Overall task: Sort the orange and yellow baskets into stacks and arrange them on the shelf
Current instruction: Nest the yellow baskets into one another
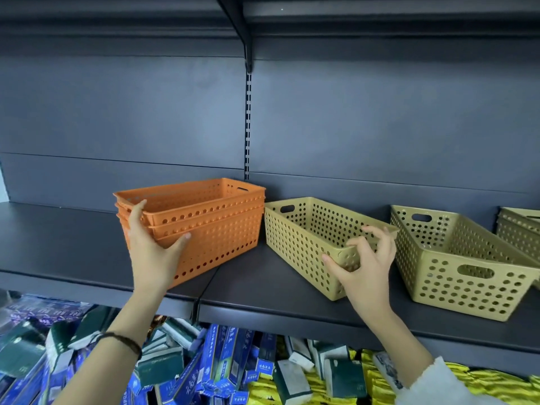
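My left hand [152, 252] gripped the orange basket stack [201, 223] at mid-frame on the shelf [73, 247]; my right hand's [362, 267] fingers [377, 232] pinched the near rim of the yellow basket [304, 238] beside it.

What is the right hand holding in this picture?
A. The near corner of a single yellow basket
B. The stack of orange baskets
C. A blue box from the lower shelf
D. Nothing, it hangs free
A: the right hand grips the near corner of the yellow basket, while the left hand holds the orange stack.
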Action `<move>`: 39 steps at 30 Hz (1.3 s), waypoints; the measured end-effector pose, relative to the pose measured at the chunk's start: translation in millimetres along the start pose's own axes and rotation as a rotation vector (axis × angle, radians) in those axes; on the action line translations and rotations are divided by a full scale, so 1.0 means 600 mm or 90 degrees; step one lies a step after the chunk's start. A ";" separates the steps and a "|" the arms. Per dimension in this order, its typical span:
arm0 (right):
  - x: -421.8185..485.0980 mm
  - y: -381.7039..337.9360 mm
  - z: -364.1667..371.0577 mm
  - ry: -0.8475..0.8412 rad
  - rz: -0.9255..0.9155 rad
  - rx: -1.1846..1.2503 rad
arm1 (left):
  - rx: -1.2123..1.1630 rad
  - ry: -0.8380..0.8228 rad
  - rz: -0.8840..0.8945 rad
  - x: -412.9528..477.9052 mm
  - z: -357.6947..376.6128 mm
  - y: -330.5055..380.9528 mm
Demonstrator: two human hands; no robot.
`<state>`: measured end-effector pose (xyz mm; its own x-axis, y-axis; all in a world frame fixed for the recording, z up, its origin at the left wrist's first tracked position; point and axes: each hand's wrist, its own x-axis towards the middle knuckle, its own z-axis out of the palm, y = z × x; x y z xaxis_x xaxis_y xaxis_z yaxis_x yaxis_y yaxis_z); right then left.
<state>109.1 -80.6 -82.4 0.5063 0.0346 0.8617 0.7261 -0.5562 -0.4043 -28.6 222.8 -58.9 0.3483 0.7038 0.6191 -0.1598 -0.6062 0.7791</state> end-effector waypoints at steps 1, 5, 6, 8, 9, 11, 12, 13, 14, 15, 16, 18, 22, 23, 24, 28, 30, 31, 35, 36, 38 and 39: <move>0.003 -0.001 -0.005 0.005 0.000 0.004 | -0.007 -0.026 0.010 0.009 0.009 -0.005; 0.019 -0.008 -0.034 0.047 0.010 0.056 | 0.049 -0.133 -0.021 0.019 0.039 -0.004; 0.024 -0.010 -0.043 0.060 0.007 0.080 | 0.090 -0.125 -0.048 0.012 0.043 0.003; 0.034 -0.016 -0.060 0.082 -0.001 0.126 | 0.155 -0.076 -0.050 -0.007 0.051 0.018; 0.038 -0.019 -0.068 0.090 -0.005 0.141 | 0.173 -0.045 -0.002 -0.018 0.054 0.025; 0.045 -0.022 -0.077 0.097 -0.012 0.166 | 0.187 -0.012 0.120 -0.041 0.064 0.035; 0.047 -0.020 -0.081 0.095 -0.015 0.182 | 0.170 -0.027 0.158 -0.047 0.070 0.042; 0.048 -0.020 -0.086 0.091 -0.019 0.196 | 0.136 -0.062 0.177 -0.050 0.076 0.054; 0.048 -0.021 -0.092 0.086 -0.025 0.208 | 0.094 -0.108 0.187 -0.048 0.083 0.066; 0.048 -0.022 -0.100 0.079 -0.031 0.218 | 0.056 -0.158 0.192 -0.044 0.089 0.079; 0.047 -0.022 -0.109 0.075 -0.042 0.226 | 0.013 -0.206 0.186 -0.038 0.094 0.095; 0.049 -0.020 -0.129 0.064 -0.051 0.240 | -0.110 -0.278 0.128 -0.027 0.106 0.127; 0.063 0.010 -0.169 0.059 -0.046 0.222 | -0.232 -0.331 0.002 -0.017 0.130 0.156; 0.068 0.018 -0.179 0.060 -0.055 0.207 | -0.254 -0.319 0.000 -0.022 0.139 0.161; 0.077 0.021 -0.184 0.046 -0.059 0.196 | -0.275 -0.301 0.001 -0.026 0.142 0.163; 0.126 0.108 -0.247 0.044 -0.051 0.117 | -0.337 -0.222 0.017 -0.081 0.237 0.237; 0.139 0.118 -0.252 0.039 -0.019 0.092 | -0.354 -0.178 0.018 -0.092 0.252 0.254; 0.145 0.129 -0.255 0.038 0.000 0.078 | -0.349 -0.149 0.026 -0.101 0.264 0.263; 0.196 0.195 -0.283 -0.020 0.148 0.150 | -0.301 -0.068 0.063 -0.173 0.340 0.325; 0.205 0.204 -0.287 -0.058 0.192 0.209 | -0.286 -0.060 0.067 -0.190 0.358 0.336; 0.215 0.224 -0.295 -0.119 0.240 0.283 | -0.253 -0.058 0.067 -0.219 0.394 0.345; 0.219 0.235 -0.297 -0.141 0.244 0.289 | -0.241 -0.070 0.062 -0.233 0.410 0.346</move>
<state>195.0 -302.6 28.6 0.8188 0.1012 0.5651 0.5740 -0.1581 -0.8034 116.8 -92.9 -7.9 0.4074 0.5938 0.6939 -0.5186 -0.4749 0.7110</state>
